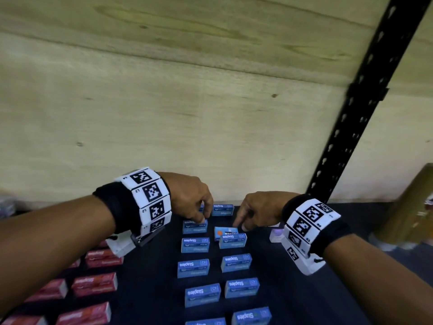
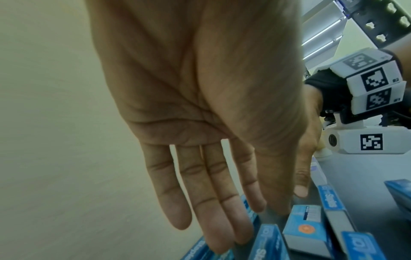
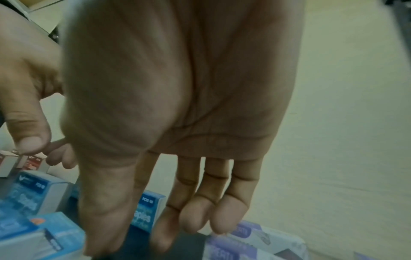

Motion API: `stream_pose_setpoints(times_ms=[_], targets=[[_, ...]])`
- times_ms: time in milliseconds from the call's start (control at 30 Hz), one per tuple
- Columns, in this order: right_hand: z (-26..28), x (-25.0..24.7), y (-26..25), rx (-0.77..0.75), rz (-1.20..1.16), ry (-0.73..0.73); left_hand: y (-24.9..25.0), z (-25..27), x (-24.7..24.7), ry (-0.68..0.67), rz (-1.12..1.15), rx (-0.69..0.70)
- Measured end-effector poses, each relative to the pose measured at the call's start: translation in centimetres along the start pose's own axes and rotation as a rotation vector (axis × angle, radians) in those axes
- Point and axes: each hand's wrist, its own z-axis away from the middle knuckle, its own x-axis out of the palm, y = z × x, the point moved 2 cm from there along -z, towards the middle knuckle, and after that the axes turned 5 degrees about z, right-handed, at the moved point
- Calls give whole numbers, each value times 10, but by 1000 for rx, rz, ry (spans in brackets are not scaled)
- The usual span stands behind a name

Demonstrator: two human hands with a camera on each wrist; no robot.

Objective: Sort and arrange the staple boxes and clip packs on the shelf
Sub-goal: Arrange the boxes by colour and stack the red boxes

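Broadly: plywood back wall (image 1: 164, 90) and black slotted upright (image 1: 365, 95) are seen behind a dark shelf surface (image 1: 293, 289). Blue staple boxes (image 1: 236, 263) are set out in 2 columns running front to back; red staple boxes (image 1: 95, 284) are grouped to the left, near the shelf front. A purple-printed pack (image 3: 251, 241), prob. a clip pack, lies at the right by the wall; print too blurred to confirm.

Left hand (image 1: 187, 195) is lowered over the 2nd-from-back box of the left col. (image 1: 195, 226). Fingers extended, relaxed, tips resting on or just at its top edge; nothing is gripped, per wrist view.

Right hand (image 1: 260, 211) is lowered at the rear of the right col. Index finger and thumb point down, just beside the odd box (image 1: 226, 231), lying flat w/ orange dot up, out of line w/ its neighbours. Fingers loosely extended; nothing held. Contact w/ the box can't be told.

Step judged: odd box to be stood up and squared into the right col.

To be done well:
- box pinched by its short ends, not top flap
- tipped upright, label facing front like the rest
- neighbour box (image 1: 232, 240) touching it kept steady w/ left hand so row isn't knocked
- gap matched to col. spacing
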Motion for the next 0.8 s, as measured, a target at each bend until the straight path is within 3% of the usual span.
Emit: stream_pose_setpoints(times_ms=[300, 800], targets=[[-16, -4, -3, 34, 1, 103, 1, -11, 0, 16, 5, 31], [-25, 0, -3, 58, -11, 41, 10, -32, -1, 8, -27, 109]])
